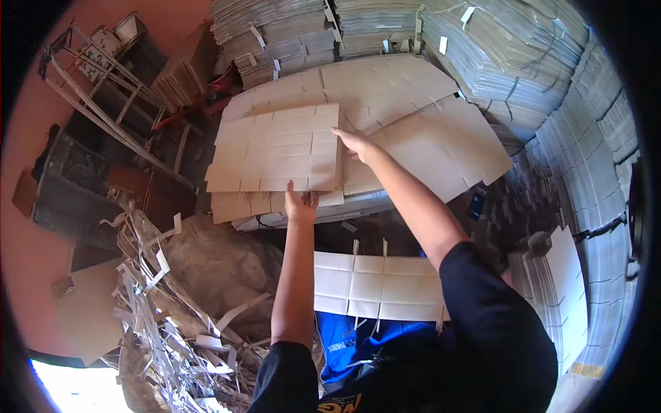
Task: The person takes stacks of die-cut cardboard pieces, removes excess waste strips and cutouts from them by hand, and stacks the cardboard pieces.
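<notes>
A stack of slotted cardboard sheets (275, 148) lies on the left part of larger flat cardboard sheets (420, 131). At the stack's near edge is my left hand (301, 204), thumb up against the edge and fingers apart. My right hand (352, 143) touches the stack's right edge near the upper corner, fingers spread, palm turned toward it. Neither hand is wrapped round anything. Across my lap, over blue cloth (341, 344), rests another slotted cardboard piece (379, 282).
Bundled cardboard stacks (516, 55) line the back and right. Cardboard scraps (186, 344) heap at the lower left, beside a brown sack (213, 261). A metal frame (103, 124) stands at the left. A dark phone-like object (476, 205) lies right of the pile.
</notes>
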Tool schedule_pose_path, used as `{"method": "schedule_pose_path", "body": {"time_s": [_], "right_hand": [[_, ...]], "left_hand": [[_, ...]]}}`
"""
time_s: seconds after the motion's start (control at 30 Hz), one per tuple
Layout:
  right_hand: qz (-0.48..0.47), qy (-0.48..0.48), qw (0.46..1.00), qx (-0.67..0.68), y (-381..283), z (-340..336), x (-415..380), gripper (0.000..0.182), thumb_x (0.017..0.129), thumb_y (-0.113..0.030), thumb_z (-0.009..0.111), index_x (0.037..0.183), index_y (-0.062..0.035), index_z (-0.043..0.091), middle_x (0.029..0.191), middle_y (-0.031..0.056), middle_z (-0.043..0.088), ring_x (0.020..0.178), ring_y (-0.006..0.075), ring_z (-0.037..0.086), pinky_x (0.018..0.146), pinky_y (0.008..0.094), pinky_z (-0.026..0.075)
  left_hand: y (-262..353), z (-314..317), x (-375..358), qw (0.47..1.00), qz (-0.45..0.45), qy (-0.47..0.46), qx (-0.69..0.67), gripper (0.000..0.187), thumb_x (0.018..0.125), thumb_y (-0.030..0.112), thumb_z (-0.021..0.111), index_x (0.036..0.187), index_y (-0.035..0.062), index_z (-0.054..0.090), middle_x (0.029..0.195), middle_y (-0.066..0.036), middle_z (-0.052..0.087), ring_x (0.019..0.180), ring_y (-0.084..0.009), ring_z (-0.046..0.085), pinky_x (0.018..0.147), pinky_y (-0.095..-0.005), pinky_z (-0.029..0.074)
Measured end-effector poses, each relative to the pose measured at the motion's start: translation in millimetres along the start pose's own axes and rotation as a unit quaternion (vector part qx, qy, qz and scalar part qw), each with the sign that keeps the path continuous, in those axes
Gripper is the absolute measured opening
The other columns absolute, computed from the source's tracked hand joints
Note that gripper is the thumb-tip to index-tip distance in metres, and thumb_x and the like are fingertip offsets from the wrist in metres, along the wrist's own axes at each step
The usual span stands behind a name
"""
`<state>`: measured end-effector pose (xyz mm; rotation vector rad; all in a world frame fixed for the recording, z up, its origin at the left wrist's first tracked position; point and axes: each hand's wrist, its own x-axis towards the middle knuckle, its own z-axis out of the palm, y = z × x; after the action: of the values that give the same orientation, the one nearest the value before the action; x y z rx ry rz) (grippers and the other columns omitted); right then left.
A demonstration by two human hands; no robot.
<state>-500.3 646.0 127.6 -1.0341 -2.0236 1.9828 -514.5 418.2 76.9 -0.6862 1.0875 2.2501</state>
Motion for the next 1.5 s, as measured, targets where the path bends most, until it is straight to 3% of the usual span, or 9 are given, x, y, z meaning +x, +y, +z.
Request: {"method": "schedule_pose_path", "body": {"time_s": [0.2, 0.43, 0.53, 0.7, 0.9, 1.03, 1.13, 1.23, 1.5], "right_hand": [[0.028, 0.072, 0.99, -0.115, 19.3, 34.0, 104.4, 0.084, 0.082, -0.058, 0.068, 0.14, 0.0006, 0.051, 0.148, 0.0182, 0.047, 0.137, 0.0305, 0.044, 0.11, 0.0401, 0.036], [0.028, 0.007, 0.999, -0.022, -34.5, 19.8, 21.5, 0.084, 0.076, -0.054, 0.073, 0.14, -0.0037, 0.052, 0.139, 0.0163, 0.055, 0.13, 0.0296, 0.049, 0.108, 0.0404, 0.038], [0.006, -0.029, 0.999, 0.029, -50.9, 21.0, -0.5, 0.082, 0.074, -0.052, 0.075, 0.138, -0.006, 0.053, 0.135, 0.0153, 0.057, 0.126, 0.0292, 0.051, 0.106, 0.041, 0.039], [-0.008, -0.073, 0.982, 0.175, -69.2, 36.5, -10.8, 0.073, 0.071, -0.04, 0.08, 0.131, -0.0067, 0.055, 0.124, 0.0141, 0.062, 0.112, 0.0272, 0.059, 0.096, 0.0409, 0.047], [-0.074, 0.04, 0.965, 0.249, -52.0, 71.4, -21.6, 0.064, 0.07, -0.025, 0.085, 0.123, -0.002, 0.057, 0.117, 0.0129, 0.065, 0.104, 0.0241, 0.063, 0.087, 0.0382, 0.052], [-0.273, 0.02, 0.947, 0.169, -67.6, 63.4, -90.6, 0.081, 0.072, -0.034, 0.083, 0.136, -0.0002, 0.046, 0.127, 0.0195, 0.058, 0.116, 0.0283, 0.057, 0.103, 0.0424, 0.044], [-0.348, 0.012, 0.926, 0.149, -77.8, 60.6, -87.4, 0.064, 0.07, -0.023, 0.088, 0.119, 0.0028, 0.056, 0.107, 0.0138, 0.068, 0.098, 0.0239, 0.065, 0.085, 0.0365, 0.053], [-0.228, 0.048, 0.958, 0.169, -101.7, 48.5, -131.1, 0.081, 0.075, -0.033, 0.082, 0.136, 0.0039, 0.044, 0.122, 0.0188, 0.061, 0.113, 0.0284, 0.061, 0.097, 0.0421, 0.05], [-0.212, 0.039, 0.928, 0.305, -123.7, -107.3, -144.6, 0.06, 0.078, -0.037, 0.078, 0.128, -0.0121, 0.056, 0.123, 0.0096, 0.061, 0.111, 0.0268, 0.06, 0.088, 0.0536, 0.052]], "left_hand": [[13.8, 9.5, -21.2, 0.999, -0.045, 0.009, 0.015, 0.075, 0.081, 0.066, 0.065, 0.127, 0.0076, 0.05, 0.111, -0.009, 0.05, 0.091, -0.0225, 0.052, 0.086, -0.0386, 0.046], [17.9, 3.8, -3.5, 0.994, -0.084, -0.058, 0.027, 0.071, 0.08, 0.068, 0.067, 0.123, 0.0115, 0.057, 0.116, -0.007, 0.059, 0.099, -0.0217, 0.058, 0.09, -0.0425, 0.049], [24.7, 18.9, -30.9, 0.989, 0.053, -0.131, 0.044, 0.059, 0.087, 0.067, 0.06, 0.123, 0.0194, 0.061, 0.113, 0.001, 0.064, 0.099, -0.0168, 0.06, 0.086, -0.038, 0.051], [52.5, 16.3, -43.0, 0.983, 0.078, -0.157, 0.049, 0.053, 0.091, 0.064, 0.055, 0.126, 0.0247, 0.061, 0.112, 0.005, 0.066, 0.102, -0.0147, 0.061, 0.083, -0.0356, 0.052], [70.6, -18.5, -42.9, 0.97, 0.082, -0.214, 0.075, 0.048, 0.094, 0.053, 0.06, 0.126, 0.0177, 0.061, 0.112, 0.001, 0.068, 0.103, -0.0161, 0.064, 0.083, -0.0358, 0.055], [95.7, -38.4, -76.4, 0.971, 0.067, -0.21, 0.097, 0.044, 0.095, 0.047, 0.062, 0.124, 0.0138, 0.061, 0.112, -0.001, 0.068, 0.101, -0.0173, 0.065, 0.084, -0.0355, 0.056], [113.5, -44.1, -101.4, 0.969, 0.073, -0.202, 0.122, 0.045, 0.095, 0.044, 0.063, 0.125, 0.0104, 0.061, 0.113, -0.003, 0.068, 0.102, -0.018, 0.065, 0.085, -0.0344, 0.055], [111.9, -64.9, -135.0, 0.967, 0.083, -0.205, 0.123, 0.049, 0.095, 0.042, 0.063, 0.128, 0.0061, 0.059, 0.116, -0.005, 0.067, 0.104, -0.0185, 0.064, 0.089, -0.0328, 0.053], [113.2, -127.0, -232.2, 0.948, 0.234, -0.119, 0.18, 0.046, 0.094, 0.027, 0.068, 0.125, -0.0052, 0.059, 0.116, -0.013, 0.067, 0.106, -0.0233, 0.065, 0.093, -0.0348, 0.052]]}}
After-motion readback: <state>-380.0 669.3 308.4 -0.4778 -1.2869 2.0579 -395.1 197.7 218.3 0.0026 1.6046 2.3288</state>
